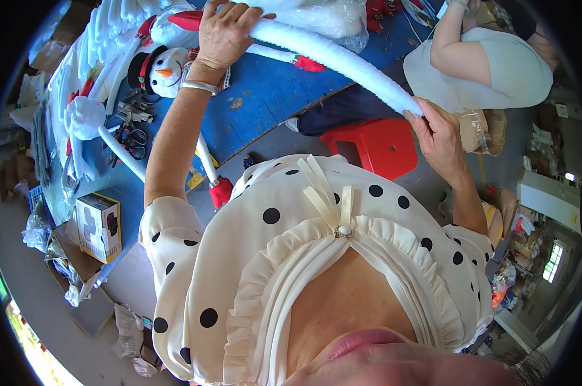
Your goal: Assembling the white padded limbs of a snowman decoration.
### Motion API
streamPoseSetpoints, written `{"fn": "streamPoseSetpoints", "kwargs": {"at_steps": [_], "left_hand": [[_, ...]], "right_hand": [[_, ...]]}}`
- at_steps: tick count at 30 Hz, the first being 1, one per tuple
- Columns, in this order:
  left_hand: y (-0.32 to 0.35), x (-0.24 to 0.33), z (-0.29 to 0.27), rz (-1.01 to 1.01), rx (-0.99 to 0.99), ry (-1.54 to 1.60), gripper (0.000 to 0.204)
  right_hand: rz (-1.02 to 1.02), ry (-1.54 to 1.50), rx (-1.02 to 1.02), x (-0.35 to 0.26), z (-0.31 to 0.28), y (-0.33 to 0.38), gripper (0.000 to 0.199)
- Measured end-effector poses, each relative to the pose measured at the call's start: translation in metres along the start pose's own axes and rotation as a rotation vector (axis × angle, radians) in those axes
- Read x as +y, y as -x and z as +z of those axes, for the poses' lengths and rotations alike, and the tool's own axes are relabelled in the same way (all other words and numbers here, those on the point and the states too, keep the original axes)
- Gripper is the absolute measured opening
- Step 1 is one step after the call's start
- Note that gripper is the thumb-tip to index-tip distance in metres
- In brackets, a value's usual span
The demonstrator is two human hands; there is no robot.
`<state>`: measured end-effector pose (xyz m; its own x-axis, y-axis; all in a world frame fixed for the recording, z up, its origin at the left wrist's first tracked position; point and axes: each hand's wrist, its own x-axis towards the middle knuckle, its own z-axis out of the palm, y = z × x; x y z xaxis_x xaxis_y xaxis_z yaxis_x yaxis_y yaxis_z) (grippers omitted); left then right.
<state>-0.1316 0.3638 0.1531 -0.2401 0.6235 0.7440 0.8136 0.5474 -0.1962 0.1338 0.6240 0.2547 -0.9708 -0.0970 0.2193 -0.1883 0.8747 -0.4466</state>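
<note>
A long white plush snowman limb (336, 51) stretches in an arc in front of me, with a red end piece (185, 20) at its left tip. My left hand (228, 31) is closed around it beside the red piece. My right hand (438, 132) pinches its right end between thumb and fingers, out past the table edge. Below my left hand lies a plush snowman head (167, 72) with a black hat and orange nose. Another thin white limb with a red mitten (309, 64) rests on the blue table (252, 116) beneath the held one.
Scissors (135, 143) and metal clips (135, 108) lie left on the table. White plush strips (120, 19) pile up at the far left. A co-worker in a pale green top (516, 67) sits at the far right, near a red stool (381, 149). A product box (99, 226) stands lower left.
</note>
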Motion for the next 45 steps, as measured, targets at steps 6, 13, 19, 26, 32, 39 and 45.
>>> {"fn": "streamPoseSetpoints", "kwargs": {"at_steps": [6, 13, 19, 26, 32, 39, 45], "left_hand": [[-0.016, 0.09, -0.026, 0.055, 0.075, 0.436, 0.078], [-0.007, 0.146, 0.008, -0.078, -0.066, 0.307, 0.03], [0.036, 0.124, 0.026, -0.163, -0.02, 0.22, 0.01], [0.084, 0.088, 0.031, -0.315, -0.151, 0.052, 0.026], [0.084, 0.077, -0.013, -0.596, 0.021, -0.036, 0.032], [0.123, 0.132, -0.019, -1.341, 0.186, 1.139, 0.067], [0.102, 0.144, 0.009, -1.456, 0.321, 2.277, 0.023]], "right_hand": [[0.032, 0.017, -0.026, 0.002, 0.013, -0.006, 0.013], [0.027, 0.015, -0.138, 0.0, 0.034, -0.011, 0.014], [0.042, -0.006, -0.204, 0.007, 0.045, -0.005, 0.015], [0.02, 0.006, -0.26, 0.011, 0.05, -0.006, 0.016], [0.049, -0.001, -0.21, 0.015, 0.053, -0.004, 0.016], [-0.113, 0.119, -0.041, 0.036, 0.069, 0.002, 0.021], [-0.21, 0.225, 0.005, 0.05, 0.079, 0.011, 0.03]]}}
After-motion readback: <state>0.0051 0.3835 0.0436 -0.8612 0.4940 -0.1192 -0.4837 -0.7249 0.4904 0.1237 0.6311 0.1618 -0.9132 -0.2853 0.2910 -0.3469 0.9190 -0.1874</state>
